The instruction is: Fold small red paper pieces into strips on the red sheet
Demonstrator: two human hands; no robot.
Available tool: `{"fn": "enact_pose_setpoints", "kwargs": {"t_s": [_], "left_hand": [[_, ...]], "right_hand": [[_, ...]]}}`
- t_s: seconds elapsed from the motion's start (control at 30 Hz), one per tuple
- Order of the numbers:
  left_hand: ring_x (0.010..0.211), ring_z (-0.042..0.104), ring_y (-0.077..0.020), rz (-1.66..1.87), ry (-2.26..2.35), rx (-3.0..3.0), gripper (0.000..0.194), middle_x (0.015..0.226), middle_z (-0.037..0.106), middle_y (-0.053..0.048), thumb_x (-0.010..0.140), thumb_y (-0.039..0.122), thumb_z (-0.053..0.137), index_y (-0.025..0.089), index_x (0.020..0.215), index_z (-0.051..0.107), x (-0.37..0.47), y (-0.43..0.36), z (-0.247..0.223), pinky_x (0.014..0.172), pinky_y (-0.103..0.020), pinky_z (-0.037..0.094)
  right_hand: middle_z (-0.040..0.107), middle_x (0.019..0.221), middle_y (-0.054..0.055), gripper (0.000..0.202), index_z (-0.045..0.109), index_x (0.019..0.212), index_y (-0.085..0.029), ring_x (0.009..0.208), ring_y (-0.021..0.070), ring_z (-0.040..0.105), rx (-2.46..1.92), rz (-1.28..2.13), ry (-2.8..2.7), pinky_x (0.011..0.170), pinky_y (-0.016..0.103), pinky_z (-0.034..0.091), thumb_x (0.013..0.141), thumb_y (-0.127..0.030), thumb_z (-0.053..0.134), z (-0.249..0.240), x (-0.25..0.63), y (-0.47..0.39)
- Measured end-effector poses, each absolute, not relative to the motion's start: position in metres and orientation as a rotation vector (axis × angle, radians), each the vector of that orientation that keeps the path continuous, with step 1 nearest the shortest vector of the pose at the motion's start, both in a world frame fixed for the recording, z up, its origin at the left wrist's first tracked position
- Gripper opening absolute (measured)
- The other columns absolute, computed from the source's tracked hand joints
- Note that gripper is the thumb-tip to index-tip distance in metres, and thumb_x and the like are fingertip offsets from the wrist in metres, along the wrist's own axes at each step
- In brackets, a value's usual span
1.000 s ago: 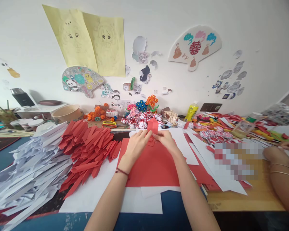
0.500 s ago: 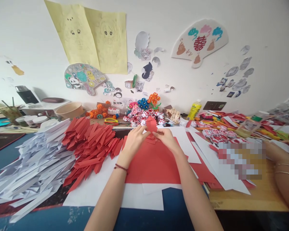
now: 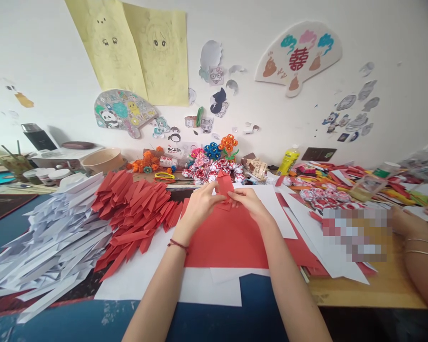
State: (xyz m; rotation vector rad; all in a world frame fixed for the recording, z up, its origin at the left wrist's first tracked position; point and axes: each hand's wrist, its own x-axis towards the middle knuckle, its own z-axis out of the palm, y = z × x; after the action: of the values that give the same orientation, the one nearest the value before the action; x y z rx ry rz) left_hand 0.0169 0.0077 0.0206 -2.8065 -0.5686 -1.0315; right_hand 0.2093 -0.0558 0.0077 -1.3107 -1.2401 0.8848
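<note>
A small folded strip of red paper point(image 3: 225, 184) stands upright between my two hands, over a large red sheet point(image 3: 228, 242). My left hand point(image 3: 204, 202) pinches its left side near the bottom, thumb and fingers closed. On the right side, my right hand point(image 3: 248, 202) grips the same strip with thumb and forefinger. The fingers partly cover the strip's lower end. White sheets point(image 3: 210, 289) lie beneath the red sheet.
Left of my arms are piles of folded red strips point(image 3: 135, 209) and white strips point(image 3: 64, 237). Paper flowers point(image 3: 214, 164) stand behind my hands. A yellow bottle point(image 3: 288, 161) is by the wall. At the right, another person's arm point(image 3: 419, 251) rests by the table.
My fingers have shifted slightly on the red strip, and more of its length shows above them. The other person's far hand shows more at the right edge.
</note>
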Motion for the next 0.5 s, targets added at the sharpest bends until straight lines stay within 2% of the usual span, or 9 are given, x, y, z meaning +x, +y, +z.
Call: {"fn": "enact_pose_setpoints", "kwargs": {"t_s": [0.2,0.3,0.33,0.43,0.5], "left_hand": [[0.087,0.055,-0.0143,-1.197,-0.747,-2.951,0.020,0.101,0.056,-0.004,0.092,0.032,0.054,0.027,0.092,0.074,0.021,0.005,0.020,0.072,-0.023,0.040],[0.086,0.056,-0.0147,-1.402,-0.830,-3.015,0.015,0.101,0.057,-0.004,0.090,0.030,0.058,0.025,0.098,0.070,0.026,0.006,0.019,0.076,-0.025,0.043],[0.084,0.056,-0.0144,-1.494,-0.857,-3.022,0.019,0.103,0.058,-0.004,0.088,0.030,0.060,0.024,0.105,0.067,0.028,0.006,0.019,0.076,-0.026,0.043],[0.073,0.054,-0.0118,-1.809,-1.027,-2.966,0.050,0.108,0.060,-0.006,0.083,0.030,0.067,0.021,0.128,0.049,0.033,0.008,0.015,0.072,-0.026,0.045],[0.067,0.054,-0.0100,-1.921,-1.150,-2.968,0.054,0.105,0.062,-0.005,0.082,0.032,0.067,0.019,0.129,0.045,0.035,0.009,0.014,0.068,-0.024,0.044]], "right_hand": [[0.068,0.068,0.005,0.041,0.073,0.077,-0.014,0.059,0.0148,0.058,-1.280,0.899,-1.259,0.056,0.026,0.044,0.074,-0.055,0.070,0.012,0.206,-0.059],[0.067,0.067,0.005,0.043,0.073,0.080,-0.014,0.060,0.0150,0.058,-1.255,0.867,-1.292,0.056,0.026,0.044,0.074,-0.056,0.070,0.014,0.203,-0.059],[0.067,0.068,0.005,0.043,0.073,0.081,-0.014,0.060,0.0151,0.058,-1.243,0.860,-1.301,0.056,0.026,0.044,0.074,-0.056,0.070,0.014,0.202,-0.059],[0.069,0.075,0.006,0.042,0.074,0.084,-0.015,0.061,0.0151,0.058,-1.204,0.846,-1.310,0.057,0.027,0.046,0.074,-0.055,0.070,0.015,0.199,-0.059],[0.069,0.079,0.005,0.040,0.074,0.087,-0.016,0.062,0.0149,0.058,-1.179,0.839,-1.306,0.058,0.027,0.047,0.074,-0.054,0.071,0.016,0.196,-0.059]]}}
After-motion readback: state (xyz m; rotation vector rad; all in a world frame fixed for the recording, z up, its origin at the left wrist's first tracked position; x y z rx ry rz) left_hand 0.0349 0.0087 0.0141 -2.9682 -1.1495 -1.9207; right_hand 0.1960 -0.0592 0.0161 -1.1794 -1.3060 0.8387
